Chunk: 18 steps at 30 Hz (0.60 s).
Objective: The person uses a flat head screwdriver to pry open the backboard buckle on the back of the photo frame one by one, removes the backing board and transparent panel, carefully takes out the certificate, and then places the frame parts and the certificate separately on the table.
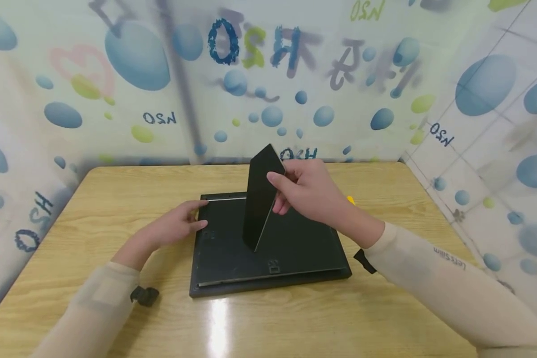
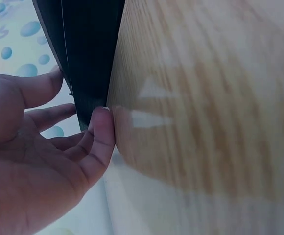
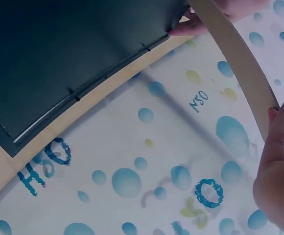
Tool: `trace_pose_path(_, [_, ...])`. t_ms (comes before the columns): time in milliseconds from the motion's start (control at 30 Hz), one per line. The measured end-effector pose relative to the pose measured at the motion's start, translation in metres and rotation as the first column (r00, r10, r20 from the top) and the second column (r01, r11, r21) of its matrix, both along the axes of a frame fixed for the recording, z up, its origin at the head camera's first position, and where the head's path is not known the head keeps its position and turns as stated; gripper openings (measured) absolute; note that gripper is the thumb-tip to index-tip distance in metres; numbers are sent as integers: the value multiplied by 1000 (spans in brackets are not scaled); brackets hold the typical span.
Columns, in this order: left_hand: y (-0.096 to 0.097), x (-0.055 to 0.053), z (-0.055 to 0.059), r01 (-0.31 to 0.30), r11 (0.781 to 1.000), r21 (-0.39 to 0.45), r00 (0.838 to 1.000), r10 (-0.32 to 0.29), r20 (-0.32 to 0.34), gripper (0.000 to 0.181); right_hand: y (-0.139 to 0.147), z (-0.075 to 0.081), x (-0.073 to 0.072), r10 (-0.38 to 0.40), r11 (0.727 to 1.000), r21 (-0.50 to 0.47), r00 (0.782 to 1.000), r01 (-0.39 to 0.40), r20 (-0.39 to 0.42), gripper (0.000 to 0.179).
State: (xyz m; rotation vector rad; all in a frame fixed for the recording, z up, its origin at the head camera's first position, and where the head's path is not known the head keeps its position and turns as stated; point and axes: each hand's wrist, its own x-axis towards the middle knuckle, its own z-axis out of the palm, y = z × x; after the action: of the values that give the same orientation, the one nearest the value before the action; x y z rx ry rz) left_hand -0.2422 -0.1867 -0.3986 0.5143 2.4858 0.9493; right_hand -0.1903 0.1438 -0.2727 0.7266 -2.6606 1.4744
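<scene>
A black picture frame [image 1: 232, 291] lies on the wooden table with its back facing up. From its backing board [image 1: 304, 243] rises a black easel stand [image 1: 261, 194], tilted up at a steep angle. My right hand [image 1: 311, 191] pinches the upper part of this stand, thumb on one face and fingers behind it. At the frame's left side, my left hand [image 1: 174, 226] touches the edge near the far corner with thumb and fingertips. In the left wrist view, the fingers [image 2: 103, 132] rest against the frame's side, close to the tabletop.
The light wooden table [image 1: 130, 199] extends around the frame. A small yellow thing [image 1: 351, 200] shows partly behind my right forearm. Walls [image 1: 268, 99] covered with blue and green spots stand at the back and both sides.
</scene>
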Motion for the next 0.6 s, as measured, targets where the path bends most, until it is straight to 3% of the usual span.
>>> trace_pose_path(367, [-7,8,0,46,998,31,999,-45,-21,69,-3,3,18,27,999,21,999,-26,-38,34])
trace_pose_path(500, [-9,9,0,50,999,15,999,-51,11,88,-3,-1,26,45,999,20,994,-43,-96,35])
trace_pose_path(600, [-10,9,0,52,999,4,997,-53,48,105,-5,-6,36,69,997,52,979,-60,-192,38])
